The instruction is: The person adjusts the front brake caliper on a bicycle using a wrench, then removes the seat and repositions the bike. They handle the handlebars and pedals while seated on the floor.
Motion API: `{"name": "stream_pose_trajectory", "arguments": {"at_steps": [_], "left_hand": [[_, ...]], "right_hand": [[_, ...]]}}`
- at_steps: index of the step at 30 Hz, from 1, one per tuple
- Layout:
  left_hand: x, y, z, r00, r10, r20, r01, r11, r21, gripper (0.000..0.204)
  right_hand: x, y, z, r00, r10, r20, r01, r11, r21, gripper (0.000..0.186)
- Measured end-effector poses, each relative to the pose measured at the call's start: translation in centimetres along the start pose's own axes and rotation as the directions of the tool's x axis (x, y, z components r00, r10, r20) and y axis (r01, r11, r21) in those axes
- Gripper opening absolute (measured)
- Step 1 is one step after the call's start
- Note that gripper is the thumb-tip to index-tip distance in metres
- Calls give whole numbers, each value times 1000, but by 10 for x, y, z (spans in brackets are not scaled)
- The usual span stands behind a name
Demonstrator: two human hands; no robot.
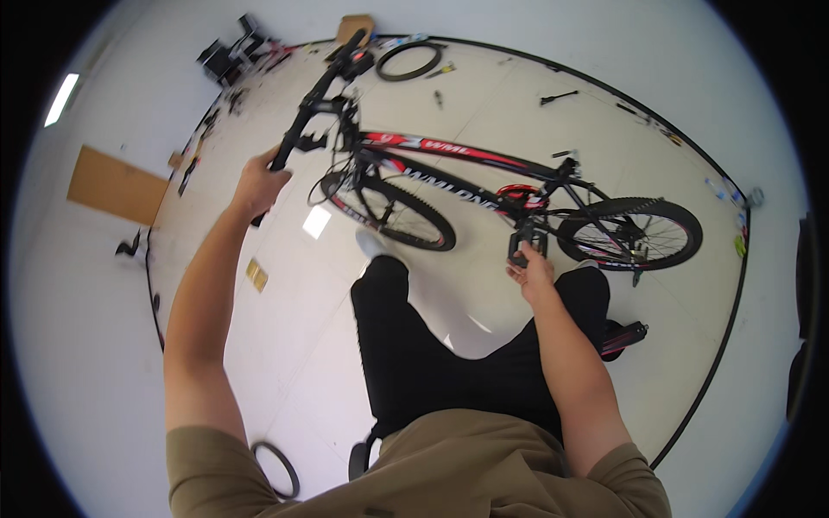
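A black bicycle [466, 154] with red and white markings stands in front of me, its handlebar [313, 104] to the left and its rear wheel [669, 235] to the right. My left hand [257, 184] is wrapped round the near handlebar grip. Down by the red chainring [522, 197], my right hand [533, 273] holds the black pedal [523, 243] with bent fingers. The front wheel [410, 214] rests on the floor near my left foot [371, 243]. No saddle shows on top of the frame.
A loose tyre [410, 62] and scattered tools lie on the floor beyond the bicycle. A black and red part [623, 339] is beside my right leg. Cardboard [117, 188] leans at the left wall. Another tyre [276, 470] lies at the lower left.
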State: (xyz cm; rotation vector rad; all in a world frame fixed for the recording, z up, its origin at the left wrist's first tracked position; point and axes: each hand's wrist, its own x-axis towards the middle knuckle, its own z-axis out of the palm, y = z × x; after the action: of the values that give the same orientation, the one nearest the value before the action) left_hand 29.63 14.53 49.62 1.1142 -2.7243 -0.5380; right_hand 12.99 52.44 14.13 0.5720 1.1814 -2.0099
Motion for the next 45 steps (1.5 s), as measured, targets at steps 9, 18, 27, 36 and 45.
{"name": "stream_pose_trajectory", "arguments": {"at_steps": [9, 18, 27, 36, 45], "left_hand": [[2, -18, 5, 994, 82, -75, -76, 993, 85, 53], [-52, 42, 37, 404, 774, -488, -507, 634, 584, 40], [-6, 164, 225, 550, 808, -212, -806, 580, 119, 41], [53, 165, 276, 777, 613, 147, -614, 684, 393, 59], [49, 174, 277, 818, 544, 188, -572, 727, 380, 59]], "right_hand": [[-12, -1, 7, 999, -18, 27, 20, 998, -55, 22], [-19, 7, 30, 992, 62, 110, -49, 992, -117, 22], [-19, 11, 26, 990, 93, 107, -92, 996, -11, 22], [-9, -13, -10, 904, -81, -420, 63, 996, -58, 37], [21, 11, -18, 643, -572, -509, 439, 820, -367, 62]]}}
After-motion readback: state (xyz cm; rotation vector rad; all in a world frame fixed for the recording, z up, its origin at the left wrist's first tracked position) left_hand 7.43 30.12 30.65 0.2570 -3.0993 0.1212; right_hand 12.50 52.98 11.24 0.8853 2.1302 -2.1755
